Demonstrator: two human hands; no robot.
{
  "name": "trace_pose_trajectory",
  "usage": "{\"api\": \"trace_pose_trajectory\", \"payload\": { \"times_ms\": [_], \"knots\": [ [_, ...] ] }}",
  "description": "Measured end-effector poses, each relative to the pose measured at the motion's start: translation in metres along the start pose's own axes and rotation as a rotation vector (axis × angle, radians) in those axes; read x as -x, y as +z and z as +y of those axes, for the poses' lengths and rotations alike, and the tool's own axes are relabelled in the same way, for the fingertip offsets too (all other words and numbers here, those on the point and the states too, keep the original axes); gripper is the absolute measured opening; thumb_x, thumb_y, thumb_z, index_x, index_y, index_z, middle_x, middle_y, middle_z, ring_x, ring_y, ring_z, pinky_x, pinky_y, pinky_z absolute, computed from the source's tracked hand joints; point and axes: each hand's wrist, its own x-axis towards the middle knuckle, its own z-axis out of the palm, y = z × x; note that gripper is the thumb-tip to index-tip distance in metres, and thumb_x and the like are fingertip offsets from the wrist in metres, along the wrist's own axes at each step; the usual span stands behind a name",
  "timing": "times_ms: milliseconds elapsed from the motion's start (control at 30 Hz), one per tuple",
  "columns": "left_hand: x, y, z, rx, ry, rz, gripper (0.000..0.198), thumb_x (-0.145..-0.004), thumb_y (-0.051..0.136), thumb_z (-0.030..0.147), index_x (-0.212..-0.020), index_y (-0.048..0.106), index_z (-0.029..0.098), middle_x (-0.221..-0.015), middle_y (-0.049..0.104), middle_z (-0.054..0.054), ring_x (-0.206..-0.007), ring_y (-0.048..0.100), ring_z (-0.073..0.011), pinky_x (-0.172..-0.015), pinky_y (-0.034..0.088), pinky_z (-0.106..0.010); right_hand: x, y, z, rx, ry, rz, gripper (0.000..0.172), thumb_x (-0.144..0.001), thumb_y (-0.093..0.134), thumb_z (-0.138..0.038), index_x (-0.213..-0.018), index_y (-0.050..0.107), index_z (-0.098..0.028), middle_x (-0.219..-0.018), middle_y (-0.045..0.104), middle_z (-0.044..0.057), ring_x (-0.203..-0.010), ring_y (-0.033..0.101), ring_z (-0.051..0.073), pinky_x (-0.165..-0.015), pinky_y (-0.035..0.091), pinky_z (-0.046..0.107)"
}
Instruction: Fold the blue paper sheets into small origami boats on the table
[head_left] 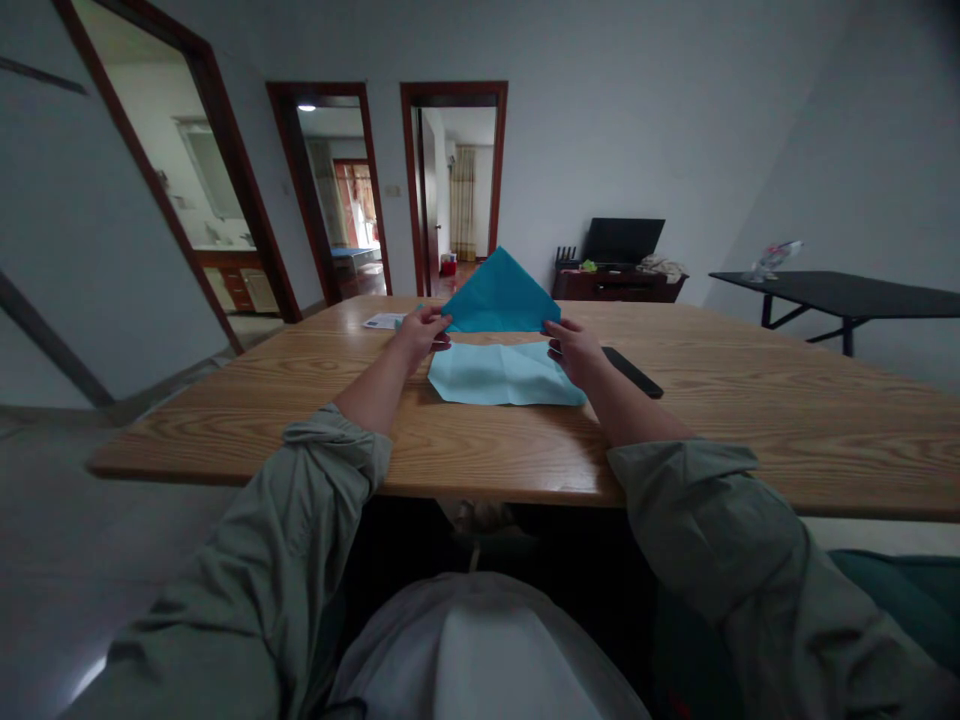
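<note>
A darker blue sheet of paper with a triangular top (pixel 501 295) is held up above the table, its point upward. My left hand (pixel 421 335) pinches its left corner, and my right hand (pixel 568 345) pinches the right corner. Beneath it, a light blue creased sheet of paper (pixel 506 375) lies on the wooden table, its near left corner cut or folded at a slant. Whether the two parts are one sheet or separate, I cannot tell.
A black phone-like slab (pixel 632 372) lies right of my right hand. A white printed card (pixel 383 321) is beyond my left hand. The wooden table (pixel 750 400) spreads wide, its near edge before my body. A black table (pixel 847 290) stands at the far right.
</note>
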Motion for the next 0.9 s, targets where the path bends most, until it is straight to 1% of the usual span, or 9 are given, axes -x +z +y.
{"api": "trace_pose_trajectory", "payload": {
  "times_ms": [67, 133, 233, 300, 367, 500, 633, 767, 900],
  "knots": [
    [0.002, 0.0, 0.002, -0.009, -0.017, -0.055, 0.032, -0.073, 0.071, 0.027, -0.101, 0.059, 0.022, -0.07, 0.056, 0.004, -0.052, 0.053, -0.0062, -0.058, 0.052, -0.024, 0.001, 0.0, -0.001, -0.041, -0.007, -0.015, 0.026, -0.063, 0.067, -0.036, -0.084, 0.057, -0.023, -0.077, 0.06, -0.004, -0.055, 0.041, 0.007, -0.057, 0.039, 0.023],
    [0.003, 0.0, 0.003, -0.015, -0.03, -0.083, 0.033, -0.073, 0.07, 0.027, -0.104, 0.059, 0.024, -0.07, 0.056, 0.004, -0.053, 0.053, -0.0064, -0.057, 0.052, -0.023, 0.002, 0.001, -0.003, -0.082, -0.01, -0.033, 0.023, -0.063, 0.066, -0.031, -0.083, 0.056, -0.023, -0.073, 0.057, -0.005, -0.052, 0.038, 0.006, -0.054, 0.037, 0.022],
    [0.003, 0.0, 0.004, -0.032, -0.048, -0.092, 0.027, -0.073, 0.069, 0.032, -0.097, 0.061, 0.022, -0.074, 0.058, 0.003, -0.057, 0.055, -0.0076, -0.057, 0.051, -0.023, 0.004, 0.003, -0.005, -0.112, -0.006, -0.071, 0.016, -0.062, 0.063, -0.022, -0.072, 0.05, -0.021, -0.061, 0.048, -0.006, -0.048, 0.036, 0.006, -0.05, 0.035, 0.022],
    [0.003, 0.0, 0.005, -0.041, -0.061, -0.094, 0.027, -0.073, 0.069, 0.037, -0.092, 0.06, 0.02, -0.078, 0.06, 0.001, -0.063, 0.058, -0.0098, -0.058, 0.051, -0.023, 0.006, 0.004, -0.005, -0.128, 0.006, -0.108, 0.017, -0.06, 0.06, -0.018, -0.066, 0.044, -0.021, -0.054, 0.04, -0.007, -0.046, 0.034, 0.007, -0.048, 0.034, 0.022],
    [0.002, 0.0, 0.005, -0.028, -0.065, -0.087, 0.029, -0.074, 0.068, 0.042, -0.092, 0.059, 0.02, -0.08, 0.061, 0.0, -0.068, 0.061, -0.0119, -0.058, 0.051, -0.024, 0.007, 0.005, -0.005, -0.155, 0.033, -0.147, 0.019, -0.058, 0.057, -0.014, -0.064, 0.041, -0.021, -0.051, 0.035, -0.007, -0.045, 0.032, 0.008, -0.047, 0.034, 0.022],
    [0.002, -0.001, 0.006, 0.016, -0.063, -0.079, 0.034, -0.073, 0.067, 0.043, -0.097, 0.058, 0.022, -0.079, 0.062, 0.0, -0.067, 0.062, -0.0133, -0.06, 0.05, -0.025, 0.01, 0.007, -0.007, -0.163, 0.094, -0.18, 0.019, -0.056, 0.053, -0.012, -0.065, 0.04, -0.022, -0.05, 0.034, -0.008, -0.044, 0.03, 0.008, -0.048, 0.037, 0.023],
    [0.004, 0.0, 0.007, 0.015, -0.107, -0.136, 0.038, -0.072, 0.066, 0.047, -0.099, 0.056, 0.023, -0.076, 0.064, -0.001, -0.068, 0.065, -0.0163, -0.062, 0.049, -0.026, 0.015, 0.008, -0.011, -0.13, 0.122, -0.197, 0.021, -0.056, 0.051, -0.012, -0.07, 0.039, -0.022, -0.048, 0.032, -0.009, -0.041, 0.027, 0.007, -0.052, 0.041, 0.024],
    [0.005, 0.003, 0.008, 0.066, -0.171, -0.136, 0.042, -0.073, 0.061, 0.056, -0.094, 0.056, 0.02, -0.08, 0.066, -0.004, -0.077, 0.066, -0.0207, -0.068, 0.05, -0.032, 0.022, 0.009, -0.014, -0.077, 0.168, -0.28, 0.022, -0.056, 0.052, -0.015, -0.072, 0.039, -0.022, -0.047, 0.031, -0.01, -0.04, 0.028, 0.007, -0.053, 0.046, 0.025],
    [0.007, 0.005, 0.01, 0.136, -0.19, -0.117, 0.038, -0.075, 0.06, 0.052, -0.092, 0.057, 0.018, -0.084, 0.066, -0.005, -0.082, 0.064, -0.0217, -0.073, 0.05, -0.035, 0.025, 0.009, -0.013, -0.063, 0.212, -0.363, 0.022, -0.057, 0.052, -0.012, -0.071, 0.038, -0.022, -0.046, 0.032, -0.01, -0.038, 0.026, 0.007, -0.052, 0.048, 0.026]
  ]
}}
